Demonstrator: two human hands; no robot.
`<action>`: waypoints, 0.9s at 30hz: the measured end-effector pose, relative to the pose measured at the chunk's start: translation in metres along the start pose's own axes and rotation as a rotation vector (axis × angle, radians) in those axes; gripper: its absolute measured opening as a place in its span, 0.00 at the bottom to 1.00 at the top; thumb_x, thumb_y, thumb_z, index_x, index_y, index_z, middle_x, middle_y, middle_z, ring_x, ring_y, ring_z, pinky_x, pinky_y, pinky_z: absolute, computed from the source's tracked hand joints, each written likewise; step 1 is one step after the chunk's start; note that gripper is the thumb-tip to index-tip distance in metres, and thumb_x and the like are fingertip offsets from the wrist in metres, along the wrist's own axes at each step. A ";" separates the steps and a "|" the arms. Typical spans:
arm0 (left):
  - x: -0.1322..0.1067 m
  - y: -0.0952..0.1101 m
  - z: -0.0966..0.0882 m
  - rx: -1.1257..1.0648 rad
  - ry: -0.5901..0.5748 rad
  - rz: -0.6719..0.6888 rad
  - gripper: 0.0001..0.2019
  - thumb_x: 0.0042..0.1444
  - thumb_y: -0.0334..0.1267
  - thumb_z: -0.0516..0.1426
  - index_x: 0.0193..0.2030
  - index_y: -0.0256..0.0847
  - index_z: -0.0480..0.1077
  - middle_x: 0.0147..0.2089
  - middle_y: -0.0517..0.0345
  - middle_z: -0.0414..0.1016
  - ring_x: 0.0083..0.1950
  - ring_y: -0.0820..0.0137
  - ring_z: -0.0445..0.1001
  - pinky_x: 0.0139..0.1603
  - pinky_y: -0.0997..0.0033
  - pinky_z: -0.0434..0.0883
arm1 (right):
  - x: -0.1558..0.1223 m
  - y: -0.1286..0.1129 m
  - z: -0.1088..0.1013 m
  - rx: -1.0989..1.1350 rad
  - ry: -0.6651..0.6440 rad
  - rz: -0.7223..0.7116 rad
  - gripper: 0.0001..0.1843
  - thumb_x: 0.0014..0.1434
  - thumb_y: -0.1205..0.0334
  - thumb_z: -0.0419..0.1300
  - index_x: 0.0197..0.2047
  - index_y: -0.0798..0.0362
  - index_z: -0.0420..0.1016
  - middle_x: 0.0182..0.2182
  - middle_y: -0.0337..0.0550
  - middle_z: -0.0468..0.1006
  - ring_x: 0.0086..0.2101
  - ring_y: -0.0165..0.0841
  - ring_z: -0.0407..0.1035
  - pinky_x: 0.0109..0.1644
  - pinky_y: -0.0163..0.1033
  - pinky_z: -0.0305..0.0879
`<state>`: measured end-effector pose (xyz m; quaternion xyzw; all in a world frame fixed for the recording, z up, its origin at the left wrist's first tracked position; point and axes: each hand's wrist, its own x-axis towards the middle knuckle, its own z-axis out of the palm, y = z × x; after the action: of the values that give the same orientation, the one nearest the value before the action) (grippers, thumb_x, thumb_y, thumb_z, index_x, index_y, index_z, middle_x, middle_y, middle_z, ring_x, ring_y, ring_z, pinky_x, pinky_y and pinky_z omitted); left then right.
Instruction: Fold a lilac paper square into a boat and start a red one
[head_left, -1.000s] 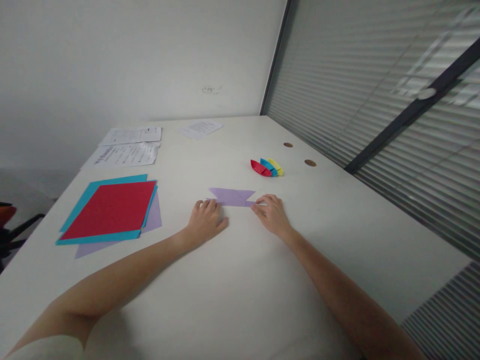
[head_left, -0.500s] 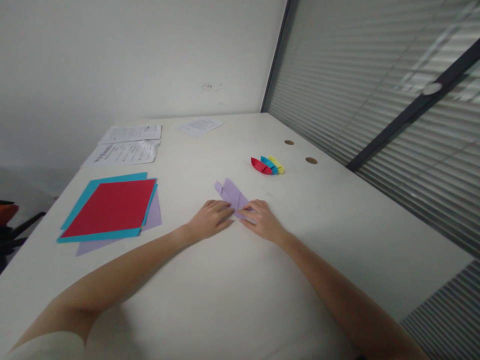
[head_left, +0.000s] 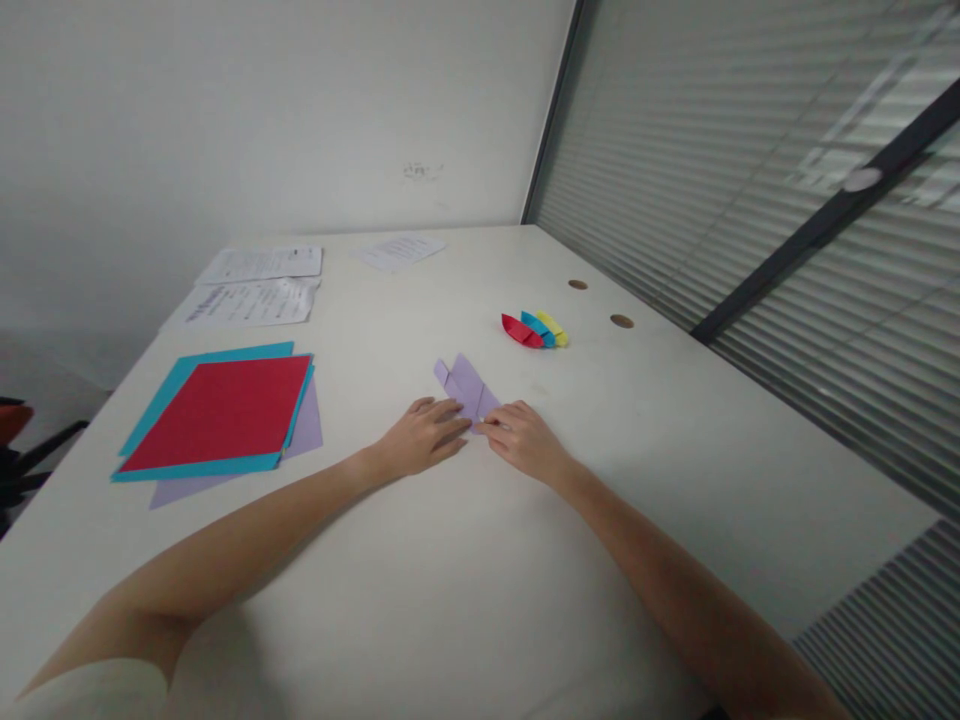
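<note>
A folded sheet of purple paper (head_left: 468, 384) lies on the table between my hands, with pointed flaps at its far end. My left hand (head_left: 424, 436) rests on its near left edge, fingers stretched out and a little apart. At the near right corner, my right hand (head_left: 523, 440) has its thumb and fingertips closed on the paper, and the fingers partly cover that corner. Beyond my right hand sit three small folded paper pieces: a red one (head_left: 521, 331), a blue one (head_left: 538, 328) and a yellow one (head_left: 553, 328), side by side.
On the left lies a stack of coloured sheets, with a red sheet (head_left: 221, 412) over blue and purple ones. Printed pages (head_left: 255, 302) lie behind it, and another page (head_left: 401, 252) near the wall. Two round holes (head_left: 622, 321) are by the table's right edge, beside window blinds (head_left: 750, 200).
The purple paper has shifted and turned slightly to the right at its far end. My right fingertips have drawn closer together at the near corner; my left hand has hardly moved.
</note>
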<state>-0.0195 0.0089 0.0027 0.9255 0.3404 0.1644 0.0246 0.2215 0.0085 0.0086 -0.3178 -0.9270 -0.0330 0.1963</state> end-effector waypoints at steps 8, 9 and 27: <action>0.003 0.001 -0.007 -0.023 -0.013 0.109 0.18 0.67 0.42 0.49 0.58 0.44 0.71 0.61 0.47 0.71 0.64 0.63 0.67 0.64 0.56 0.62 | -0.002 0.009 0.009 0.272 0.037 0.169 0.11 0.66 0.59 0.56 0.39 0.49 0.81 0.38 0.44 0.80 0.41 0.34 0.71 0.49 0.44 0.58; 0.004 0.001 -0.008 -0.026 -0.024 0.119 0.18 0.68 0.42 0.48 0.59 0.44 0.71 0.60 0.48 0.73 0.62 0.63 0.68 0.64 0.56 0.62 | -0.002 0.009 0.009 0.299 0.033 0.189 0.12 0.66 0.57 0.56 0.39 0.48 0.81 0.38 0.44 0.80 0.42 0.35 0.71 0.50 0.44 0.57; 0.003 -0.001 -0.002 -0.023 0.036 0.179 0.16 0.67 0.41 0.49 0.54 0.44 0.74 0.60 0.50 0.74 0.60 0.63 0.71 0.63 0.57 0.62 | 0.005 0.001 0.018 0.303 -0.001 0.556 0.08 0.62 0.54 0.61 0.37 0.46 0.81 0.41 0.42 0.78 0.48 0.40 0.65 0.53 0.48 0.54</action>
<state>-0.0184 0.0117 0.0057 0.9488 0.2549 0.1862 0.0145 0.2121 0.0153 -0.0065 -0.5263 -0.7990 0.1603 0.2425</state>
